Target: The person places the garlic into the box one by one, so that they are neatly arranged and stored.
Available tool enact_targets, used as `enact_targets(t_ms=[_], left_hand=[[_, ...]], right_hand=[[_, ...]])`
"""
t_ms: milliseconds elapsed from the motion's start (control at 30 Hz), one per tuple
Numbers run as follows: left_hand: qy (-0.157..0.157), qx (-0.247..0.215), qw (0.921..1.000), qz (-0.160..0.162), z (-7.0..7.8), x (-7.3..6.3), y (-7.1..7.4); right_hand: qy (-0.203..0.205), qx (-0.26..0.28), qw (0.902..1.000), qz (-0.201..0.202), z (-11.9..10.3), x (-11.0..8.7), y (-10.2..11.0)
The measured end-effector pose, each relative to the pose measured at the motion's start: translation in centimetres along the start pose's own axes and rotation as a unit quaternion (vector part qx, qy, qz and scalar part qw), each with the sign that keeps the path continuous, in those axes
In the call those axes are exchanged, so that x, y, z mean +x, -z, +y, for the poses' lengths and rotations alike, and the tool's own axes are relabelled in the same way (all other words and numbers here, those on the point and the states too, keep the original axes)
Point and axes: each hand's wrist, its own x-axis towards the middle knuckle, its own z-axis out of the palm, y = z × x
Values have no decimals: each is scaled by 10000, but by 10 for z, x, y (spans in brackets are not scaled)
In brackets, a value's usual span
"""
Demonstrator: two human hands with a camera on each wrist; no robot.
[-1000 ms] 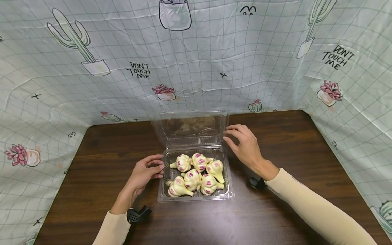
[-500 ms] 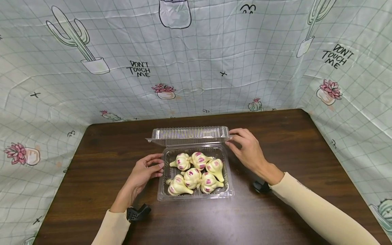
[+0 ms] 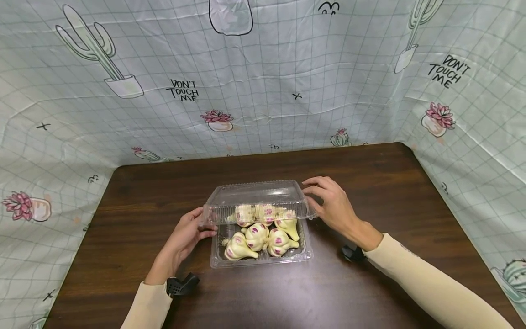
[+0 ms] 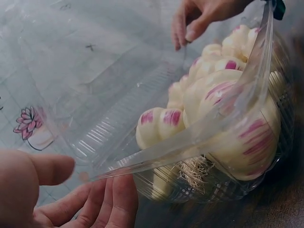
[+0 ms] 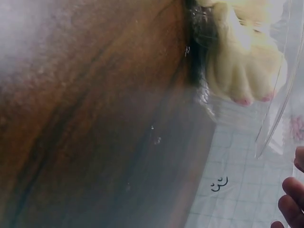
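Observation:
A clear plastic clamshell container [image 3: 263,263] sits on the table with several garlic bulbs [image 3: 257,236], pale with purple streaks, inside its base. Its hinged lid [image 3: 255,196] slants over the rear bulbs, partway down. At the left side, the left hand [image 3: 186,235] touches the container with relaxed fingers; in the left wrist view its fingertips [image 4: 121,199] lie under the plastic edge and the thumb stands apart from them. On the right, the right hand [image 3: 330,203] has its loosely bent fingers and thumb at the lid's side edge. In the right wrist view only some of its fingertips [image 5: 290,202] show.
The dark wooden table [image 3: 263,297] extends around the container on every side. A pale grid-patterned curtain [image 3: 263,91] with cactus drawings hangs behind and along both sides. Black wrist mounts [image 3: 182,285] are strapped on both arms.
The lid has swung from standing upright at the back, forward and down over the rear bulbs. The right hand has followed at its side. The left hand has stayed by the left edge.

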Motion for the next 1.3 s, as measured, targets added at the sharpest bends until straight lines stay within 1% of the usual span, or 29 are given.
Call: enact_targets(t_ms=[200,367,533,600,767,867,1033,1300], left_hand=[[-31,-240,9997,-58,1,-2,1],[-26,-280,9996,-23,1,-1,3],[-140,-294,9993,-184,1,-2,2],[-181,-278,9992,-210,1,-2,2],[-244,-240,9993,-152,0,-3,1],[-297,-210,9992,-190,-2,-3,2],[-384,-38,9990,-241,-5,-4,3],[-413,175,9990,-43,-7,-3,1]], right_hand=[[26,-11,9998,-212,0,-5,2],[1,-35,9991,-432,-1,-10,2],[-174,3,9982,-566,-2,-16,3],[-245,1,9979,-601,-3,-18,3],[-323,-77,9966,-755,-6,-21,3],[-359,-125,9955,-864,-8,-22,3],[-527,-166,9930,-1040,-12,-24,4],[-861,-149,9878,-1292,-20,-28,6]])
